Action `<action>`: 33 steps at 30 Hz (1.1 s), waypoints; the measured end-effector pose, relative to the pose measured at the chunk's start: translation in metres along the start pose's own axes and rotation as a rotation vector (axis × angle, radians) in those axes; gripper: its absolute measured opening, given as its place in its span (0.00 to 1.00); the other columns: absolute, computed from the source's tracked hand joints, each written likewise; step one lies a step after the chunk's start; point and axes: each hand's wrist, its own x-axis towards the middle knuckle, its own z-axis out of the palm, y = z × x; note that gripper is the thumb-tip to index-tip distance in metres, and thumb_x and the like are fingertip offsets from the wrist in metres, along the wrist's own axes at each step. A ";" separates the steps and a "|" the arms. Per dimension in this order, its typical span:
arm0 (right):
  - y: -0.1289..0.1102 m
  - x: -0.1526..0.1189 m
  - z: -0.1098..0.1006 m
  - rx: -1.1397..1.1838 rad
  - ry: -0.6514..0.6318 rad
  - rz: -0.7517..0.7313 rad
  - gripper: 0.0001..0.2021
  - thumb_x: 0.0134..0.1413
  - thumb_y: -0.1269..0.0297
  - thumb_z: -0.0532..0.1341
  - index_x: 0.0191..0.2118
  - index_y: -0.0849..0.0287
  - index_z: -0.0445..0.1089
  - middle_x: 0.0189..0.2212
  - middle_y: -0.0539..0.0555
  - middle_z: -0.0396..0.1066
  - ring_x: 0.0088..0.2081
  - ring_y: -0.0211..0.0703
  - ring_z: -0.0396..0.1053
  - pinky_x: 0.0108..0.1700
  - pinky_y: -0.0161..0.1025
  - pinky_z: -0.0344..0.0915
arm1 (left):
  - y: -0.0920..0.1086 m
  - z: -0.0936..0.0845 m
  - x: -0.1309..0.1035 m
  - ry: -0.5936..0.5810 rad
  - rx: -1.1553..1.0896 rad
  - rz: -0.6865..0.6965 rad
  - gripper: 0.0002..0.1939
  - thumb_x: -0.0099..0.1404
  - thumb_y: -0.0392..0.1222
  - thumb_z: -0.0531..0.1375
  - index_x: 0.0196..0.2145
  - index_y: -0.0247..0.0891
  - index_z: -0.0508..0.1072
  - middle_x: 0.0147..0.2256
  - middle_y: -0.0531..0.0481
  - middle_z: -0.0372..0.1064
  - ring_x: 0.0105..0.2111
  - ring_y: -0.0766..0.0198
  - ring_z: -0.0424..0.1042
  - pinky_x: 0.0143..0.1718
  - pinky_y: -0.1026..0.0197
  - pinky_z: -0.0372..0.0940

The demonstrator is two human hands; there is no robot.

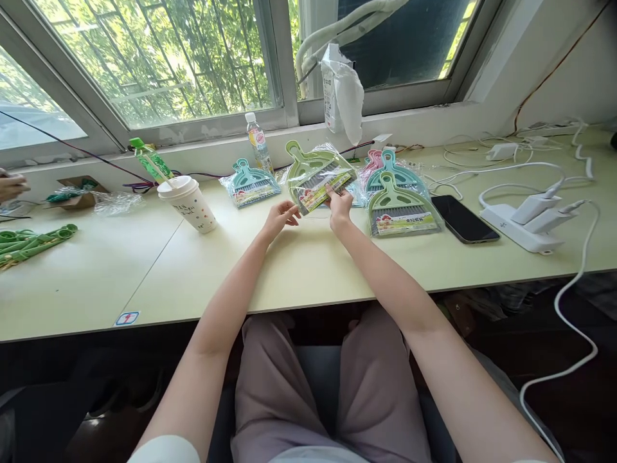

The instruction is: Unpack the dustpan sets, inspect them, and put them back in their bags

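Observation:
A green dustpan-and-brush set (318, 175) in clear plastic is tilted above the table between my hands. My right hand (340, 204) grips its lower right edge, thumb over the printed label. At its lower left corner is my left hand (282, 217), fingers curved and apart, close to the wrapping. To the left lies a teal wrapped set (251, 184). On the right, another green wrapped set (402, 209) overlaps a teal one (398, 172), with a pink one (372, 162) partly hidden behind.
A white lidded cup (189, 204) and a bottle (260, 145) stand on the table (202, 283). Rightward are a black phone (463, 218) and a power strip (520, 230) with white cables. Green items (33, 243) lie far left, near another person's hand (12, 186).

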 end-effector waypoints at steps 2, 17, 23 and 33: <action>-0.002 -0.002 0.001 0.010 -0.010 -0.010 0.12 0.47 0.58 0.68 0.31 0.59 0.67 0.35 0.53 0.75 0.38 0.40 0.73 0.40 0.38 0.75 | -0.001 0.001 0.001 0.016 -0.014 0.003 0.23 0.57 0.60 0.66 0.29 0.36 0.68 0.28 0.50 0.72 0.22 0.69 0.70 0.29 0.61 0.69; -0.002 -0.007 0.007 0.019 -0.179 0.087 0.06 0.50 0.69 0.67 0.32 0.60 0.68 0.30 0.50 0.75 0.32 0.38 0.73 0.42 0.44 0.77 | -0.012 -0.025 0.016 0.421 -0.189 -0.037 0.22 0.64 0.62 0.59 0.41 0.40 0.67 0.38 0.46 0.73 0.34 0.63 0.75 0.36 0.60 0.69; 0.001 -0.010 0.007 -0.250 -0.481 0.068 0.10 0.44 0.66 0.72 0.31 0.59 0.71 0.29 0.51 0.76 0.35 0.43 0.74 0.47 0.49 0.74 | -0.015 -0.049 0.011 0.959 0.114 0.049 0.27 0.64 0.59 0.60 0.54 0.42 0.62 0.58 0.38 0.65 0.57 0.56 0.68 0.55 0.55 0.64; -0.007 -0.027 0.009 -0.335 -0.718 0.079 0.11 0.44 0.64 0.73 0.32 0.63 0.74 0.33 0.56 0.78 0.38 0.48 0.75 0.52 0.50 0.69 | -0.009 -0.058 0.011 0.638 0.303 0.042 0.20 0.57 0.51 0.68 0.43 0.36 0.75 0.35 0.42 0.76 0.40 0.54 0.77 0.45 0.54 0.69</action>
